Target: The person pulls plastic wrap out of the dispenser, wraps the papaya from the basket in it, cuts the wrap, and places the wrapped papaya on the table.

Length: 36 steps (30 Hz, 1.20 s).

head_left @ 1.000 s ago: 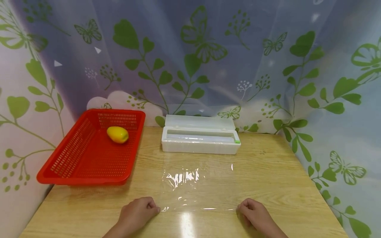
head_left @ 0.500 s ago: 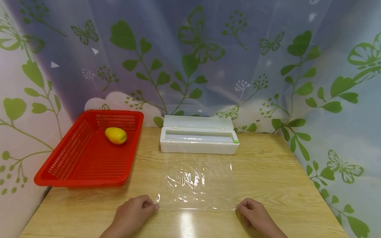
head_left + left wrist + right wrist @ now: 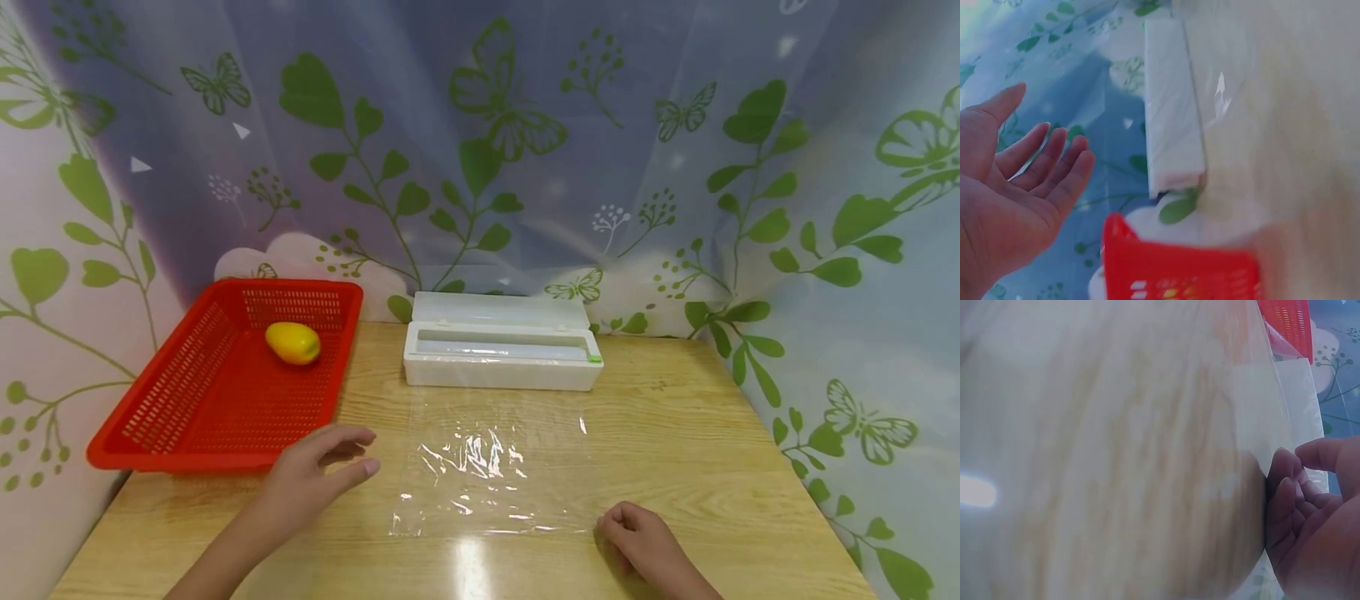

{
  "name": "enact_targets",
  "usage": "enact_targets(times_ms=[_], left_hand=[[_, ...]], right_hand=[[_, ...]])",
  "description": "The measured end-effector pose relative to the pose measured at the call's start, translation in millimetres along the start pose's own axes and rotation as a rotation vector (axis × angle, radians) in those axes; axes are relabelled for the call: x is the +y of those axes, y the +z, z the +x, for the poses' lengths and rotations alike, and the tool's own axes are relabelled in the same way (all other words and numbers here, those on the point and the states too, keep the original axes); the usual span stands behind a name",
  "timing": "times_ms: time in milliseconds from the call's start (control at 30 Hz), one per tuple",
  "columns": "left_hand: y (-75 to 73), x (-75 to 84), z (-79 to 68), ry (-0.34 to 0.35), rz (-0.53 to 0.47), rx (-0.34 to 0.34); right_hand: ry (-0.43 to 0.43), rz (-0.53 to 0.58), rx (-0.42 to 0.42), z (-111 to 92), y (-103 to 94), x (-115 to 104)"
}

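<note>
Right grip [image 3: 639, 540] pinches film [image 3: 498, 479]; left grip [image 3: 317, 471] hovers near basket [image 3: 247, 408].

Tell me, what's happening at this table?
A person is handling a sheet of clear film that runs from an open white box over the wooden table. Of their two hands, the right hand pinches the film's near right corner; the left hand is open, holding nothing, near the front corner of a red basket. In the basket lies a yellow, fruit-shaped item. The film is still joined to the box.
</note>
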<state>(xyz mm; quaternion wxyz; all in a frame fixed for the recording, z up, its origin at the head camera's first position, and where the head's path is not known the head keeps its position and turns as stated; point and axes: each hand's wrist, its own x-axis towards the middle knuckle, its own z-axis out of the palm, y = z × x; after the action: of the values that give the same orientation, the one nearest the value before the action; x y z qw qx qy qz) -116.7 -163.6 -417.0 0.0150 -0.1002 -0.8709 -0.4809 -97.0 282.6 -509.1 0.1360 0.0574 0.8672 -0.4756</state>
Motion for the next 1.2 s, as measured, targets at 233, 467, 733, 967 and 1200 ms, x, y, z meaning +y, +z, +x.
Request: enact_targets(times_ms=[233,467,733,967,1200], left_hand=[[-44.2,-2.5,22.9,-0.057,0.056,-0.036],[-77.3,-18.4,46.7,-0.046,0.046,-0.062],[-101.8,-19.2,71.2,-0.044,0.047,-0.080],[-121.2,-26.8,102.3,-0.046,0.082,-0.093],[-136.5,-42.5,128.1,-0.026,0.122,-0.068]], right_hand=[[-0.001,0.011,-0.003,0.3,-0.4,-1.6],[-0.019,0.018,-0.012,0.1,-0.3,0.5],[-0.009,0.026,-0.013,0.3,-0.1,-0.7],[-0.011,0.033,-0.042,-1.3,-2.8,-0.1],[-0.013,0.025,-0.019,-1.7,-1.7,1.4]])
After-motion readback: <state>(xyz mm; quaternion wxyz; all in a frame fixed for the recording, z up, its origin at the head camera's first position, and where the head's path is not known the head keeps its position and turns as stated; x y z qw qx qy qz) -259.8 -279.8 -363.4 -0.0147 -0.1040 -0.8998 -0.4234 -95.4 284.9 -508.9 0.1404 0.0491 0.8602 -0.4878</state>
